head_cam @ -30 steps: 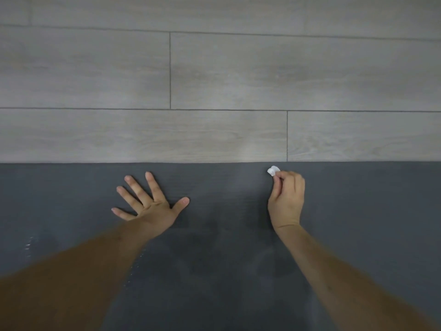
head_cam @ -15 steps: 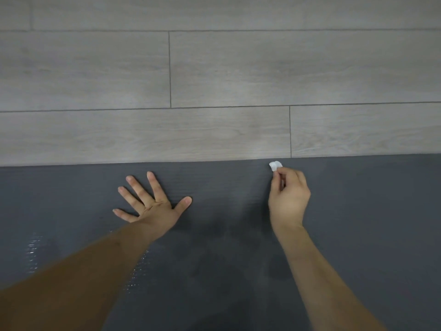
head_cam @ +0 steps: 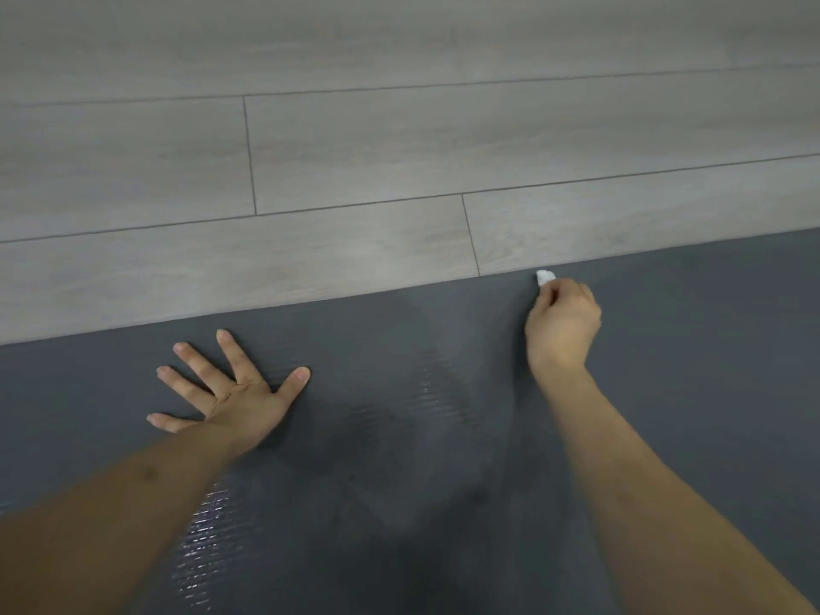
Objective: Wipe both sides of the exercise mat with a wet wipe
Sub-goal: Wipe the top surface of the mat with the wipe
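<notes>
A dark grey exercise mat [head_cam: 710, 348] lies flat across the lower half of the view, its far edge running along the floor. My left hand [head_cam: 230, 392] presses flat on the mat with fingers spread. My right hand [head_cam: 561, 324] grips a small balled white wet wipe [head_cam: 545, 277] and holds it against the mat right at the far edge. Wet, shiny streaks show on the mat between and below my arms.
Light grey wood-look floor planks [head_cam: 355, 148] fill the upper half beyond the mat's far edge. Nothing else lies on the floor in view.
The view has tilted, so the mat edge now slopes up to the right. My right hand with the wipe has slid a little to the right along the far edge. My left hand stays put.
</notes>
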Demonstrator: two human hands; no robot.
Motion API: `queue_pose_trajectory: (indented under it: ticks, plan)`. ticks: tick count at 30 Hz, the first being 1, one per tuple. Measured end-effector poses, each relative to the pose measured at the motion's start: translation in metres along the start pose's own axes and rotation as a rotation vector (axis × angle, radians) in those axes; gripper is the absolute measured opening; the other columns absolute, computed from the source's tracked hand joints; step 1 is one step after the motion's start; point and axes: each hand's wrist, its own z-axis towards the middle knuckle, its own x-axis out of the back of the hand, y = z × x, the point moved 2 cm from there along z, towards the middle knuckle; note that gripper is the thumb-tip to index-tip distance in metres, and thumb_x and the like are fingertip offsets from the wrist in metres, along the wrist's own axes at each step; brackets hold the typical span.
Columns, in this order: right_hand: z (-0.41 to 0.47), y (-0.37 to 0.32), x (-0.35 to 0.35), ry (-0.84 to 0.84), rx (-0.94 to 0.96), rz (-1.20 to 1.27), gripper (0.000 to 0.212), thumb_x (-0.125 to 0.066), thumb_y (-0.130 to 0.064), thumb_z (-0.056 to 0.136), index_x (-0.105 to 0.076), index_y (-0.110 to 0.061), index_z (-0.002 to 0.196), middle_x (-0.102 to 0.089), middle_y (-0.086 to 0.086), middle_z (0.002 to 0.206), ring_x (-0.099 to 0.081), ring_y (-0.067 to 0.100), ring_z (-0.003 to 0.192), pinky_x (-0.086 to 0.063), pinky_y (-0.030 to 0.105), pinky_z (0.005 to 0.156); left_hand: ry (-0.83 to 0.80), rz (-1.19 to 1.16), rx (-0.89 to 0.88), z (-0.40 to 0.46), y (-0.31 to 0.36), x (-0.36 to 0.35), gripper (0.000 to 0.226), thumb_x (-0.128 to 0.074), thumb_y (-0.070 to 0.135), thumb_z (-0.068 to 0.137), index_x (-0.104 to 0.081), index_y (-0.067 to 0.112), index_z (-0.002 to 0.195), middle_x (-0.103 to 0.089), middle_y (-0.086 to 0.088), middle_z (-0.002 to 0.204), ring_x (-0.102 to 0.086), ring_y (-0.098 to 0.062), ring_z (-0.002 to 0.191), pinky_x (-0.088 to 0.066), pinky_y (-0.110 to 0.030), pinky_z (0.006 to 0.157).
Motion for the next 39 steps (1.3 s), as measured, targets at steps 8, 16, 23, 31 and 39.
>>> queue_pose_trajectory:
  ticks: [8, 16, 23, 31, 39]
  plan:
    - [-0.131, -0.129, -0.046, -0.223, 0.617, 0.167, 0.015, -0.079, 0.007, 0.073, -0.071, -0.004, 0.08, -0.065, 0.013, 0.074, -0.063, 0.034, 0.066, -0.05, 0.031, 0.055, 0.113, 0.001, -0.029, 0.002, -0.005, -0.009, 0.118, -0.022, 0.101, 0.071, 0.04, 0.037, 0.149, 0.055, -0.007, 0.151, 0.043, -0.039, 0.144, 0.009, -0.079, 0.111]
    - [-0.029, -0.019, 0.005, -0.091, 0.114, -0.124, 0.028, -0.047, -0.014, 0.102, -0.066, 0.005, 0.093, -0.066, 0.027, 0.098, -0.064, 0.045, 0.092, -0.047, 0.045, 0.075, 0.357, 0.223, -0.179, 0.0, -0.078, 0.008, 0.076, -0.013, 0.079, 0.095, 0.01, 0.046, 0.16, 0.018, -0.003, 0.171, 0.018, -0.03, 0.156, 0.008, -0.076, 0.113]
    - [-0.164, -0.181, -0.066, -0.332, 0.378, -0.056, 0.023, -0.051, -0.008, 0.095, -0.067, -0.006, 0.112, -0.068, 0.014, 0.111, -0.067, 0.032, 0.102, -0.053, 0.038, 0.083, 0.195, 0.101, -0.122, 0.019, -0.095, 0.012, 0.095, -0.02, 0.093, 0.082, 0.033, 0.051, 0.149, 0.052, 0.004, 0.154, 0.043, -0.031, 0.146, 0.013, -0.078, 0.11]
    - [-0.107, -0.118, -0.031, -0.325, 0.406, -0.183, 0.023, -0.052, -0.018, 0.101, -0.069, -0.003, 0.102, -0.069, 0.02, 0.106, -0.066, 0.037, 0.1, -0.049, 0.039, 0.083, 0.175, 0.09, -0.13, 0.022, -0.096, 0.015, 0.082, -0.02, 0.082, 0.093, 0.03, 0.053, 0.151, 0.052, 0.004, 0.154, 0.043, -0.032, 0.146, 0.012, -0.08, 0.111]
    - [-0.115, -0.116, -0.032, -0.134, 0.123, -0.147, 0.023, -0.049, -0.013, 0.099, -0.068, -0.004, 0.108, -0.07, 0.019, 0.11, -0.068, 0.037, 0.103, -0.052, 0.04, 0.084, 0.172, 0.096, -0.141, 0.021, -0.094, 0.014, 0.082, -0.017, 0.081, 0.094, 0.032, 0.049, 0.15, 0.052, 0.002, 0.154, 0.043, -0.034, 0.145, 0.012, -0.081, 0.109]
